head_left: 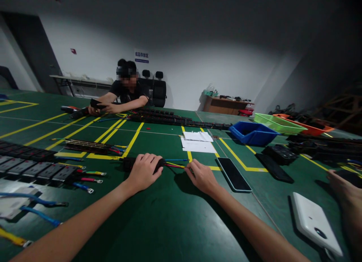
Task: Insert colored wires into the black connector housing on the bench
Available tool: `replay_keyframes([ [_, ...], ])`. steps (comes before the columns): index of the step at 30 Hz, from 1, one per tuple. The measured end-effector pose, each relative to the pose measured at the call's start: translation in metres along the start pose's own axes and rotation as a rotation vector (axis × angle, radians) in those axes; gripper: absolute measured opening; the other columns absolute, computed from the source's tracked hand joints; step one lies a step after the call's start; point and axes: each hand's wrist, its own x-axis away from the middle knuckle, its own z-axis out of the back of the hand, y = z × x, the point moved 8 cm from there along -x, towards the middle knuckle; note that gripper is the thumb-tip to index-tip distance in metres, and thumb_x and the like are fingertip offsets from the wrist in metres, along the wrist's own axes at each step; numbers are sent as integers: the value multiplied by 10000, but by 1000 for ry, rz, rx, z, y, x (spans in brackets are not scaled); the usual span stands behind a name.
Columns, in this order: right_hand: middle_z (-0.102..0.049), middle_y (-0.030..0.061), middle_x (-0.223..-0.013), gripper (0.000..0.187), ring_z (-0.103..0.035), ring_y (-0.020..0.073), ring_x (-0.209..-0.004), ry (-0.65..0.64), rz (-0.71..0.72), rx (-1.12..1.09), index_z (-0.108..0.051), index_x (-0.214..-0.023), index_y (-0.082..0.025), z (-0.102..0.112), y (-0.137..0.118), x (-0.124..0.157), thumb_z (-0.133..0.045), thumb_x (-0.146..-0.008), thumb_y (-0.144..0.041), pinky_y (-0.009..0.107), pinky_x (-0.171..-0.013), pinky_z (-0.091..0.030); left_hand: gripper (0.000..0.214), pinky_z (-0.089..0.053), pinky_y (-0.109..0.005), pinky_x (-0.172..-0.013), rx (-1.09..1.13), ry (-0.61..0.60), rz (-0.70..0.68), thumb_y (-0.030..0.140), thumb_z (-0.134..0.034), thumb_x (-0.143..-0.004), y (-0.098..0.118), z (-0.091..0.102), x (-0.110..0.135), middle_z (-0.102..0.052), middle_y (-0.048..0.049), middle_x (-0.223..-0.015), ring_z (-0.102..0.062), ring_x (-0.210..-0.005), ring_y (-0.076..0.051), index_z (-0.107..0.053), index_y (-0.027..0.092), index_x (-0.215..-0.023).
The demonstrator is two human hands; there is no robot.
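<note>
Left hand (pixel 145 171) wrapped over the black block (pixel 129 164), which lies under its palm | right hand (pixel 201 175) pinching the coloured wires (pixel 175 165) that run between both hands | from here, block looks stiff, fairly light, maybe slick: hold its long sides | wires look bendy, ends delicate: pinch further back
</note>
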Motion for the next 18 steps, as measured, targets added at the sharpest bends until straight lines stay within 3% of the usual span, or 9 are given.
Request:
replay_keyframes([
  [4,-622,57,-845,335,-559,139,-677,37,37,65,-624,-931,-176,0,-6,2,-350,-1069,-310,284,-597,-293,361,-398,-438,-904,-8,-12,-4,386,-488,-972,1,0,0,-665,-102,-1154,-573,-1047,-269,-605,192,-1253],
  [11,-611,26,-892,297,-585,145,-728,-35,-234,-111,-562,-917,-209,-11,22,-1,-353,-1065,-359,267,-610,-325,373,-406,-434,-908,6,-6,-7,395,-501,-963,1,0,0,-668,-95,-1148,-576,-1048,-265,-615,190,-1254],
  [18,-613,25,-904,266,-577,150,-755,-111,-265,-216,-557,-894,-224,-20,30,-2,-364,-1038,-338,261,-640,-328,376,-404,-434,-914,12,-14,-5,397,-489,-970,1,0,-1,-667,-94,-1146,-575,-1042,-259,-611,185,-1256],
])
